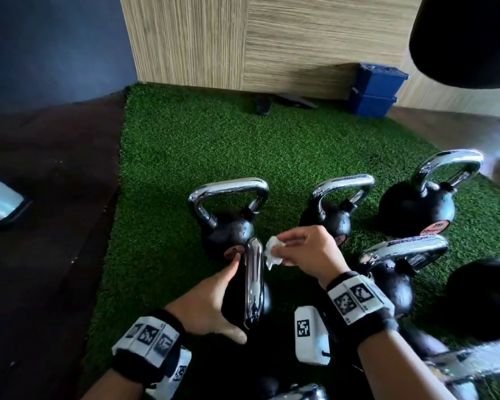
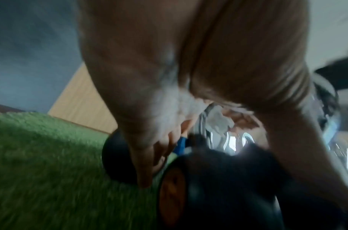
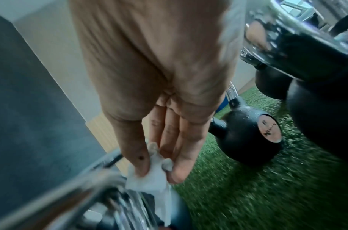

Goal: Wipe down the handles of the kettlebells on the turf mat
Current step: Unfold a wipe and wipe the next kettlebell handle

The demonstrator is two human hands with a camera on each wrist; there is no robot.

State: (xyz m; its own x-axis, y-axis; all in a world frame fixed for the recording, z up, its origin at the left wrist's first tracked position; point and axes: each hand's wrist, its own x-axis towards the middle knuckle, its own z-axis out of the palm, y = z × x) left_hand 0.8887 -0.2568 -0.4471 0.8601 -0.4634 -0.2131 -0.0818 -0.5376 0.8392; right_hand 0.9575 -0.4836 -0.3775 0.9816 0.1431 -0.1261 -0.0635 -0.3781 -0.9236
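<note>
On turf mat (image 1: 185, 145) | left hand (image 1: 211, 301) flat, fingers straight, steadying near kettlebell (image 1: 243, 301) | right hand (image 1: 303, 249) pinches tissue (image 1: 272, 252) beside chrome handle (image 1: 254, 281) | step: wiping it | next, likely: press tissue on, rub along.

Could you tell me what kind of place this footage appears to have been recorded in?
Most likely a gym or fitness studio. Several black kettlebells with chrome handles stand on a green turf mat, and a dark floor, possibly rubber, borders the mat. The right hand holds a white wipe.
</note>
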